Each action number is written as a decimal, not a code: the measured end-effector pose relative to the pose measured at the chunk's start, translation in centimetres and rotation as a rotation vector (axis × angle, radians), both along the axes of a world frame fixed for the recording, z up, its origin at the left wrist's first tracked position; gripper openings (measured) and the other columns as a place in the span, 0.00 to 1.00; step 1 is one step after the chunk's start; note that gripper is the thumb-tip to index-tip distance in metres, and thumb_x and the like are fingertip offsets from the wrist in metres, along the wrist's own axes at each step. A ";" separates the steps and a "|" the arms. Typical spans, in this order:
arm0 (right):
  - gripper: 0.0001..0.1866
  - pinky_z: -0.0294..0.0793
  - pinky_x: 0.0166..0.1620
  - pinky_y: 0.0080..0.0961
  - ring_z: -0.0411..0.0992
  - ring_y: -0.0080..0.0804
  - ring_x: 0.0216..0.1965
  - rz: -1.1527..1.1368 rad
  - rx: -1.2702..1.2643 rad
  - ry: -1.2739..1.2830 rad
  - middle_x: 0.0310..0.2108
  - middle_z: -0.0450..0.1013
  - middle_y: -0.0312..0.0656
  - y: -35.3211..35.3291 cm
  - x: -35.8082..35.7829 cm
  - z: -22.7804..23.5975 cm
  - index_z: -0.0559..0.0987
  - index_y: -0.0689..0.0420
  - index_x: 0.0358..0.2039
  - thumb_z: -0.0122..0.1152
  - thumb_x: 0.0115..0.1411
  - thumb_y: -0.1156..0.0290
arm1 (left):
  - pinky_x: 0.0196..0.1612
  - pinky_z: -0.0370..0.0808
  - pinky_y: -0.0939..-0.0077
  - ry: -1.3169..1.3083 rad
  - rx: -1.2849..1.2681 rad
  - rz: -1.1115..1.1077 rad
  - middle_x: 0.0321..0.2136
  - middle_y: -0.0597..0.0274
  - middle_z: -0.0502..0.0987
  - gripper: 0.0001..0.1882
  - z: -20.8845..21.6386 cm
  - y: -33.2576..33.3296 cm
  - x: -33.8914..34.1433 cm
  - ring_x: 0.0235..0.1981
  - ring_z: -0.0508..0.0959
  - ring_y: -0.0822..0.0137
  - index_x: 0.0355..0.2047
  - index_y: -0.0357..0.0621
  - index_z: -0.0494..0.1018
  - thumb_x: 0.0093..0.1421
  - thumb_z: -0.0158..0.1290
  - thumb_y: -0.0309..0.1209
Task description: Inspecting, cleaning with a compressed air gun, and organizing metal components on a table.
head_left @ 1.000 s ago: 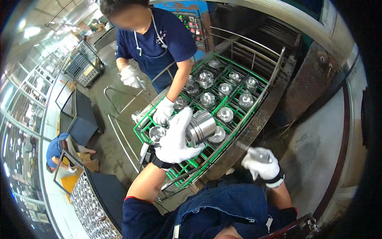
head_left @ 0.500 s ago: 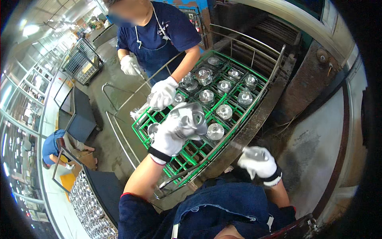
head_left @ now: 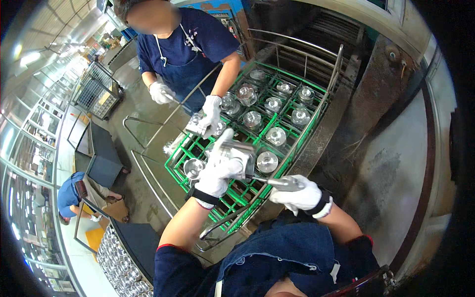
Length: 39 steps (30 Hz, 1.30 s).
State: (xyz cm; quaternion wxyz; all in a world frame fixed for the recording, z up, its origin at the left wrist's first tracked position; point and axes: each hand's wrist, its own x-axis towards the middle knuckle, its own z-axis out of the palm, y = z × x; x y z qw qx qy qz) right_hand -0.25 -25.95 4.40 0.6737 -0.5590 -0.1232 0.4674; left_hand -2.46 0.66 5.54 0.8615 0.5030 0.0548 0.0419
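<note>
My left hand (head_left: 215,173), in a white glove with a black wrist band, is closed around a clear glass vessel (head_left: 239,152) tilted above the green rack (head_left: 243,197). My gloved right hand (head_left: 300,194) is wrapped round a tool with a grey metallic handle (head_left: 287,183) and a thin shaft. The shaft points left, its tip at the near side of the glass; whether it touches cannot be made out. Beneath and beyond my hands, several clear glass pieces (head_left: 267,162) stand in the rack's compartments.
Across the rack a co-worker's gloved hand (head_left: 212,115) holds another glass piece (head_left: 195,123); their other hand (head_left: 161,92) grips a tool. Metal rails (head_left: 305,43) surround the rack. At lower left stands a dark bin (head_left: 133,242) full of glassware, near a bending person (head_left: 74,195).
My right hand has swung left, bringing the tool up to the glass. The glass in my left hand has turned. The co-worker's glass has tilted and shows more clearly.
</note>
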 end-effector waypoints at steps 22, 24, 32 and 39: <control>0.10 0.65 0.16 0.17 0.68 0.18 0.14 -0.131 -0.015 -0.042 0.16 0.72 0.33 -3.7 0.5 -1.6 0.80 0.60 0.32 0.71 0.58 0.67 | 0.46 0.80 0.41 0.355 -0.569 -0.066 0.47 0.54 0.78 0.25 -0.6 -0.8 -0.9 0.45 0.79 0.49 0.52 0.51 0.72 0.66 0.50 0.55; 0.10 0.66 0.17 0.17 0.69 0.18 0.14 -0.099 -0.049 -0.035 0.16 0.73 0.32 -3.5 0.0 -0.4 0.82 0.59 0.34 0.71 0.59 0.67 | 0.48 0.80 0.40 0.347 -0.535 -0.088 0.49 0.57 0.76 0.22 -0.8 -0.7 -1.1 0.47 0.78 0.52 0.52 0.56 0.71 0.66 0.51 0.53; 0.09 0.66 0.18 0.16 0.69 0.16 0.15 -0.142 -0.049 -0.132 0.18 0.73 0.30 -3.2 -0.2 -0.1 0.81 0.57 0.32 0.71 0.59 0.67 | 0.40 0.83 0.50 0.407 -0.451 -0.100 0.43 0.63 0.80 0.20 -0.6 -1.2 -1.1 0.43 0.81 0.60 0.47 0.57 0.74 0.67 0.49 0.55; 0.09 0.65 0.17 0.16 0.68 0.15 0.14 0.012 -0.088 -0.125 0.17 0.73 0.30 -4.8 -0.4 0.9 0.81 0.59 0.32 0.69 0.60 0.67 | 0.36 0.85 0.52 0.354 -0.268 -0.044 0.46 0.50 0.79 0.24 -0.9 -1.1 -1.1 0.43 0.82 0.48 0.56 0.48 0.70 0.68 0.49 0.50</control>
